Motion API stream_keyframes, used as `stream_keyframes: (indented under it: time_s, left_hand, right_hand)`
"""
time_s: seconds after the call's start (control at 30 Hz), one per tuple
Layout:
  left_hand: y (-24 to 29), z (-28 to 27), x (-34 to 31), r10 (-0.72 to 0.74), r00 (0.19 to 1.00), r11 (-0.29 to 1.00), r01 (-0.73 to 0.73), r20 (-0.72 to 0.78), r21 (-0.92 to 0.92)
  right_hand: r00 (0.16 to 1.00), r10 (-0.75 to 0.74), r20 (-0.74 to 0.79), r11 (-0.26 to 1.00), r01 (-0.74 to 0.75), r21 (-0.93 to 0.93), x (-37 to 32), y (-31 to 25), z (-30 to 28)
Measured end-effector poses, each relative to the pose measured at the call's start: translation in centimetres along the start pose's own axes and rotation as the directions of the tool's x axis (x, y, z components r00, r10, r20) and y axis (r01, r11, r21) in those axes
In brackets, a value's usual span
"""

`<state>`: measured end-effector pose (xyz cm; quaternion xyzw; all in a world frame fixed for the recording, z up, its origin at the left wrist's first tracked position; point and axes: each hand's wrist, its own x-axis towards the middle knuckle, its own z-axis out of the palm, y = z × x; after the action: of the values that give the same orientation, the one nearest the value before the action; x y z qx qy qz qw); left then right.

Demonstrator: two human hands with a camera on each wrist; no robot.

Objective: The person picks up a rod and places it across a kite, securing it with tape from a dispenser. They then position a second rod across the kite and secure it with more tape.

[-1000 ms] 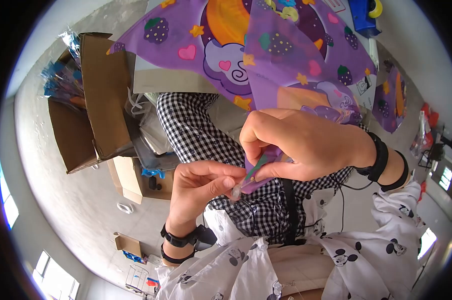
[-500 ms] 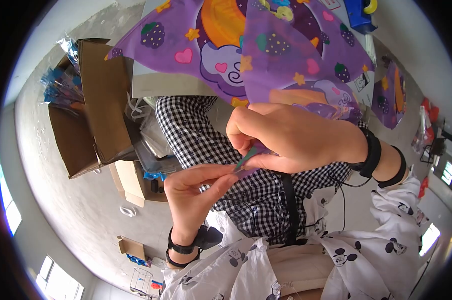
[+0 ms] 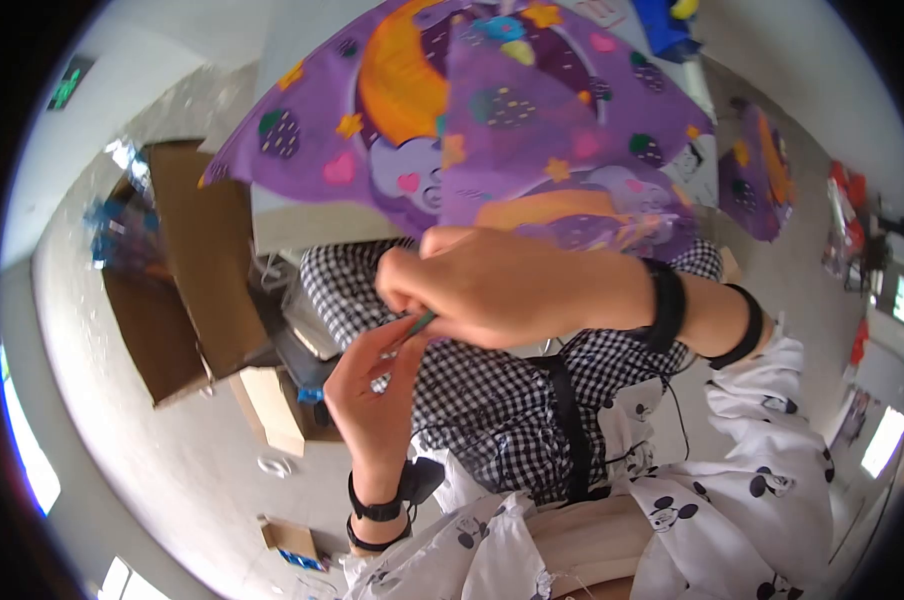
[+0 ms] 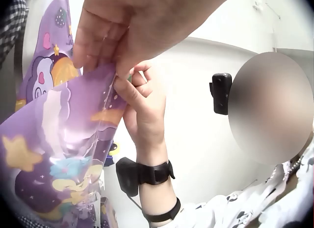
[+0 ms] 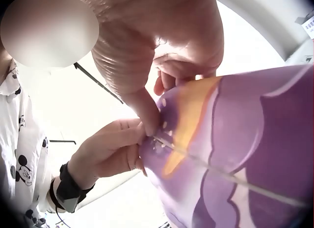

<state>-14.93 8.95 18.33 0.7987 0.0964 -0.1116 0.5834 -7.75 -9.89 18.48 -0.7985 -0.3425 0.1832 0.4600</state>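
A person bent over a purple printed sheet [image 3: 547, 165] that lay across a pale table [image 3: 287, 228] and reached to the hands above the lap. The left hand [image 3: 377, 395] pinched the near end of the sheet between thumb and fingers, while the right hand [image 3: 512, 285] was clamped on the same stretch, its thumb pressed to the print just beside the left fingertips. The two grips met almost tip to tip, apparently so that one steadied the thin material while the other worked on it; a small green patch [image 3: 422, 322] showed between them. From the right wrist, a thin pale line [image 5: 230, 177] ran along the sheet from the pinch; whether it was a cord, a rod or a seam could not be told.

Most of the sheet rested on the table, which seemed to take its weight and leave only the end to be handled. Checked trousers [image 3: 482, 395] showed beneath the hands, held close to the body, likely for a near view of fine work. Beyond the sheet stood a blue object [image 3: 669, 35], partly out of frame, and to the left an open cardboard box [image 3: 207, 260].
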Motion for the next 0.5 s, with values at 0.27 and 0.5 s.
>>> stream_keyframes:
  time_s: [0.27,0.5]
  left_hand:
    - [-5.3,-1.6,7.4,0.117,0.979,0.992,-0.124,-0.165,-0.027]
    - [-8.3,-2.7,13.4,-0.102,0.987,0.946,0.057,-0.127,-0.318]
  right_hand:
    - [0.807,-0.135,-0.575,0.950,-0.060,-0.307,-3.0,1.5,2.9]
    - [0.453,0.258,-0.853,0.781,-0.617,-0.092,-18.5,9.9,4.1]
